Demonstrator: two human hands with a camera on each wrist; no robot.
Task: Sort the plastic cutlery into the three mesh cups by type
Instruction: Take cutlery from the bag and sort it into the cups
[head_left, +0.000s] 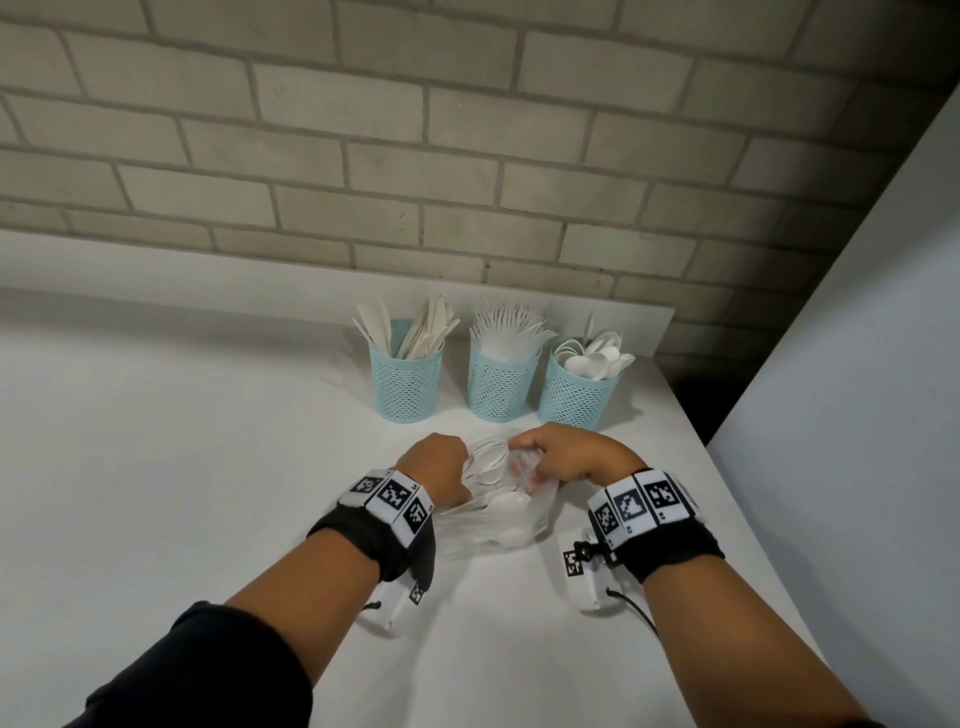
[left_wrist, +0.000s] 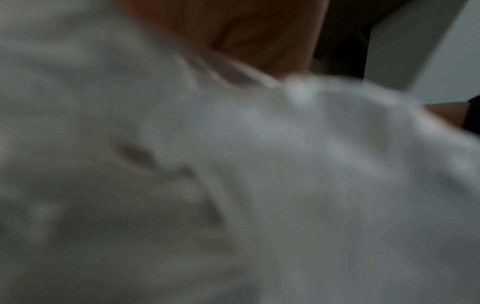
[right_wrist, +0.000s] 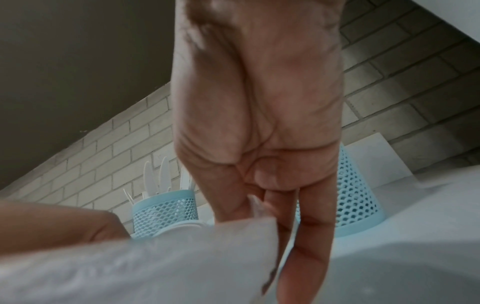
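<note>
Both grips closed — left hand (head_left: 434, 464) on spoons (head_left: 488, 457), right hand (head_left: 563, 453) pinching bag (head_left: 511, 525) — three mesh cups (head_left: 501, 382) just behind

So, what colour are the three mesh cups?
The mesh cups are light blue; the head view shows them best.

Three light-blue mesh cups in a row: knives (head_left: 415, 332) in the left cup (head_left: 405, 382), forks (head_left: 506, 325) in the middle cup (head_left: 501, 382), spoons (head_left: 597, 356) in the right cup (head_left: 576, 397). More white spoons (head_left: 491, 460) sit in a clear plastic bag (head_left: 511, 514) just in front.

Dim, corners vignetted; left wrist view wholly blurred (right sharper).
</note>
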